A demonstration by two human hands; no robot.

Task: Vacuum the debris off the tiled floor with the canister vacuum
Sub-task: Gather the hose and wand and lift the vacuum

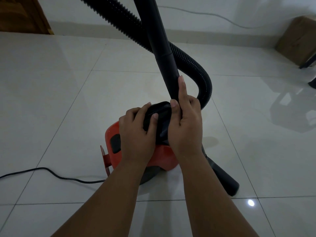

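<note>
A red canister vacuum [162, 159] sits on the glossy white tiled floor [51, 100] just in front of me. My left hand [136, 134] grips a black nozzle head [158, 113] held above the canister. My right hand [185, 124] wraps the lower end of the smooth black wand tube [164, 53], where it meets the nozzle head, index finger stretched up along it. A ribbed black hose [196, 65] loops behind the wand and bends down to the canister's right side. No debris is discernible on the tiles.
The vacuum's black power cord [51, 173] trails left across the floor. A loose black tube piece [222, 173] lies right of the canister. A cardboard box [297, 40] and dark furniture legs stand at the far right, a wooden door [22, 14] at the far left.
</note>
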